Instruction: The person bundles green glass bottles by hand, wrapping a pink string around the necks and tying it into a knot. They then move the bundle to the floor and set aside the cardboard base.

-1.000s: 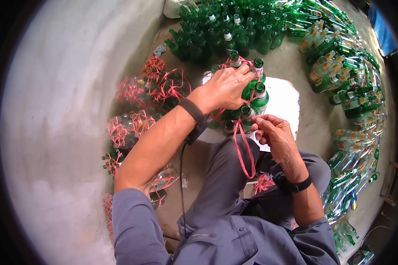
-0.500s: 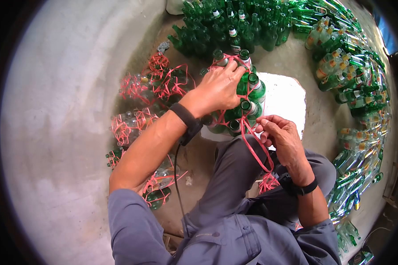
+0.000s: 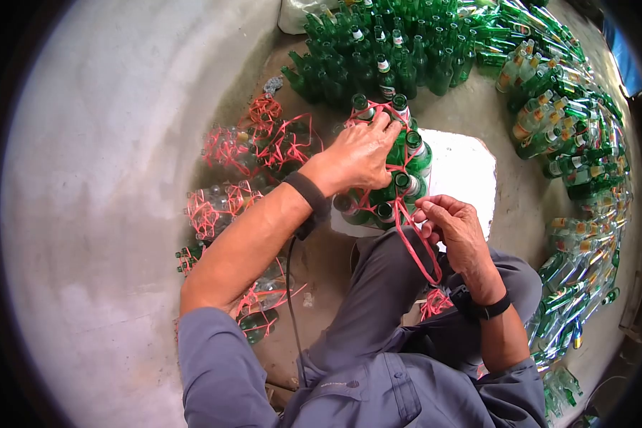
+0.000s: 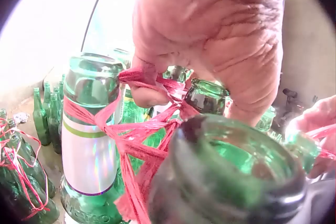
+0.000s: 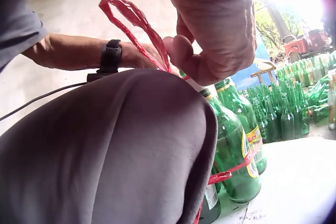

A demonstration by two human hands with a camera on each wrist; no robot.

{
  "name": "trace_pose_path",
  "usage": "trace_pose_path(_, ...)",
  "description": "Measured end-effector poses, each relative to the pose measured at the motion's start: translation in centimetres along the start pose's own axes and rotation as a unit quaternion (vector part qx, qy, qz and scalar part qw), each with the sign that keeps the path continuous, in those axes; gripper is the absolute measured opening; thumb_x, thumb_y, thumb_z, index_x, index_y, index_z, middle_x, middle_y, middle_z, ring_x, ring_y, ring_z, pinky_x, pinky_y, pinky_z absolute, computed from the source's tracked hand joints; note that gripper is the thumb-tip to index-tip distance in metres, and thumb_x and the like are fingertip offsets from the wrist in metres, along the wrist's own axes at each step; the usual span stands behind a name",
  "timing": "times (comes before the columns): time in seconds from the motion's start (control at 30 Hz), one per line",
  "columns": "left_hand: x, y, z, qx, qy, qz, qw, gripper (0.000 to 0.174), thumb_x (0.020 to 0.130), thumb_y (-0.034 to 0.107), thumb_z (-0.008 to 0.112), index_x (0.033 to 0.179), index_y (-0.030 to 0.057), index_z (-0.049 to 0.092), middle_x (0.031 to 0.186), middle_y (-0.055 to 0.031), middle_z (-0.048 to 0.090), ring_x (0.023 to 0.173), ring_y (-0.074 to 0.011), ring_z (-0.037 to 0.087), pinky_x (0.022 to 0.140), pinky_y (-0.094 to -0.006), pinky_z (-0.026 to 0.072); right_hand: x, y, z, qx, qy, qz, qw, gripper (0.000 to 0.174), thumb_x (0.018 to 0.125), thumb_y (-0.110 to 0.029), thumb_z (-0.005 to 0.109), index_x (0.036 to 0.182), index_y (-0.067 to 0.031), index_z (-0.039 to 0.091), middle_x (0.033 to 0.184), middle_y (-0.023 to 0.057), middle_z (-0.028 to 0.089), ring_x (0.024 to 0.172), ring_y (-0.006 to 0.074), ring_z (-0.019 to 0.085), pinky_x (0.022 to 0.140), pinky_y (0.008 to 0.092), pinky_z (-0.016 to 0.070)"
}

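A cluster of green bottles [image 3: 422, 158] stands upright on a white slab [image 3: 464, 171], with red twine [image 3: 422, 262] looped round and between the necks. My left hand [image 3: 360, 158] is over the cluster; in the left wrist view its curled fingers grip red twine [image 4: 142, 78] among the bottle necks. Beside the near side of the cluster, my right hand [image 3: 458, 232] pinches the twine between thumb and fingers, and a long loop hangs down. The right wrist view has this loop [image 5: 134, 19] rising beside the right hand [image 5: 215, 29], above the knee [image 5: 136, 129].
Red-tied bottle bundles [image 3: 221, 210] lie on the floor at the left. Many green bottles [image 3: 385, 53] stand at the back, and rows of bottles [image 3: 578, 228] curve down the right side. A bent knee [image 3: 385, 264] is close under the hands.
Between the earlier frames and now, the twine loop has swung to the right. Both hands stay at the cluster with little change in pose; the whole view has shifted slightly.
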State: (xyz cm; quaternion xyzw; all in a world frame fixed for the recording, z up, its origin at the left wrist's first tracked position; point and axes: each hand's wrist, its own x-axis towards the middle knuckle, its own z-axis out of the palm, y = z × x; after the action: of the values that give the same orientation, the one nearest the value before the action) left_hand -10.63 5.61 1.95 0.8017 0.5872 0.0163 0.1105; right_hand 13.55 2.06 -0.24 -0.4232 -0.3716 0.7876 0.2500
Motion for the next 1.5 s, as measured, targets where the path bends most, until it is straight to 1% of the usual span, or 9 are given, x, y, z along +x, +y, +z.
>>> trace_pose_path(0.27,-2.1,0.0,-0.4,-0.083,0.02,-0.046,0.995,0.076,0.07,0.027,0.075,0.134,-0.0034,0.047,0.126,-0.026,0.052,0.105,-0.0502,0.061,0.09,-0.0555,0.0517,-0.2,-0.3,0.4,0.001,-0.006,0.009,1.0,0.024,0.096,-0.018,0.066,0.106,0.0048,0.066,0.083,0.0055,0.071,0.061,0.0049,0.059,0.053,0.0178,0.0427)
trace_pose_path(0.43,-4.3,-0.5,-0.4,-0.108,0.027,-0.111,0.988,0.074,0.072,0.032,0.08,0.135,0.0062,0.05,0.127,-0.021,0.053,0.108,-0.0467,0.061,0.09,-0.0531,0.0525,-0.4,-0.4,0.5,-0.007,-0.005,0.007,1.0,0.025,0.095,-0.018,0.066,0.106,0.0049,0.067,0.083,0.0054,0.071,0.061,0.0051,0.058,0.053,0.0182,0.0424)
trace_pose_path(0.57,-6.7,-0.8,-0.2,-0.11,0.069,-0.073,0.989,0.066,0.074,0.026,0.076,0.132,0.0053,0.052,0.121,-0.0232,0.056,0.1,-0.0479,0.063,0.083,-0.0543,0.055,-0.7,-0.7,0.6,-0.037,-0.006,0.011,0.999,0.027,0.094,-0.019,0.066,0.107,0.005,0.067,0.083,0.0056,0.07,0.063,0.0055,0.058,0.054,0.0192,0.0413)
trace_pose_path(0.67,-8.7,-0.6,-0.6,-0.121,0.033,-0.111,0.986,0.073,0.069,0.027,0.081,0.131,0.0011,0.051,0.122,-0.0215,0.054,0.105,-0.0453,0.063,0.087,-0.0505,0.0542,-0.8,-0.6,0.5,-0.043,-0.013,0.006,0.999,0.025,0.099,-0.021,0.065,0.107,0.002,0.068,0.083,0.0028,0.069,0.063,0.0049,0.059,0.054,0.0184,0.0434)
trace_pose_path(1.03,-17.6,1.0,-1.1,-0.105,-0.003,-0.174,0.979,0.068,0.067,0.015,0.071,0.13,0.0023,0.049,0.119,-0.022,0.053,0.101,-0.0472,0.062,0.083,-0.0525,0.0544,-1.1,-0.5,0.5,-0.045,-0.037,-0.007,0.998,0.025,0.1,-0.021,0.064,0.109,0.0023,0.068,0.083,0.0025,0.069,0.064,0.0044,0.059,0.055,0.0179,0.0443)
trace_pose_path(1.1,-19.2,1.4,-0.7,-0.113,0.008,-0.166,0.98,0.067,0.067,0.014,0.07,0.13,0.0019,0.049,0.119,-0.0219,0.053,0.1,-0.0473,0.062,0.083,-0.0525,0.0544,-1.1,-0.5,0.5,-0.04,-0.031,-0.013,0.999,0.033,0.091,-0.023,0.065,0.108,0.0056,0.068,0.082,0.0054,0.069,0.065,0.0074,0.058,0.056,0.0211,0.0426)
trace_pose_path(1.23,-22.3,2.3,0.1,-0.123,0.007,-0.167,0.978,0.066,0.066,0.013,0.07,0.128,0.0007,0.05,0.117,-0.0217,0.053,0.098,-0.0472,0.062,0.082,-0.0527,0.0541,-1.0,-0.4,0.6,-0.04,-0.023,-0.005,0.999,0.032,0.092,-0.023,0.066,0.106,0.005,0.068,0.082,0.0051,0.069,0.065,0.0073,0.058,0.056,0.0207,0.0428)
trace_pose_path(1.43,-25.7,3.8,-0.1,-0.116,-0.037,-0.197,0.973,0.066,0.066,0.012,0.071,0.127,0.0011,0.051,0.118,-0.021,0.053,0.103,-0.0452,0.061,0.082,-0.0527,0.0545,-0.8,-0.1,0.9,-0.052,-0.022,0.001,0.998,0.029,0.093,-0.021,0.065,0.105,0.0042,0.068,0.082,0.0046,0.069,0.064,0.0069,0.058,0.055,0.0202,0.0426)
trace_pose_path(1.5,-26.7,3.9,-0.2,-0.113,-0.044,-0.202,0.972,0.066,0.066,0.012,0.071,0.127,0.0013,0.051,0.118,-0.0209,0.053,0.104,-0.0448,0.061,0.082,-0.0525,0.0547,-0.6,0.2,0.8,-0.062,-0.041,-0.002,0.997,0.027,0.099,-0.023,0.065,0.108,0.0019,0.068,0.083,0.0022,0.069,0.063,0.0038,0.059,0.055,0.0175,0.0441)
